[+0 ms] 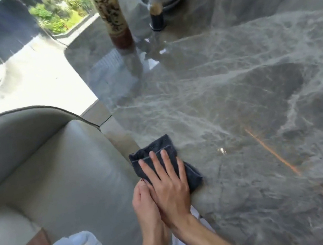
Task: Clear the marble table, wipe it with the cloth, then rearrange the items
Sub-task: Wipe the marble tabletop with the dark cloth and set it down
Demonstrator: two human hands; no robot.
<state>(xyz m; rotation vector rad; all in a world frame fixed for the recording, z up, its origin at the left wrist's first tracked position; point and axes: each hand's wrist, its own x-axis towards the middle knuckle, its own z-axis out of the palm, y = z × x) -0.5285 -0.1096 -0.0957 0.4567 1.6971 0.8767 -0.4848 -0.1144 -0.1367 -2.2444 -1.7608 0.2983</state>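
While right fingers [159, 165] lie flat, they press the cloth [162, 160].

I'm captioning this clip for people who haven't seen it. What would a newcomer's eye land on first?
First, the right hand pressed flat on a dark blue cloth at the marble table's near edge, the left hand tucked beside it. Next, the tall patterned bottle standing at the far end.
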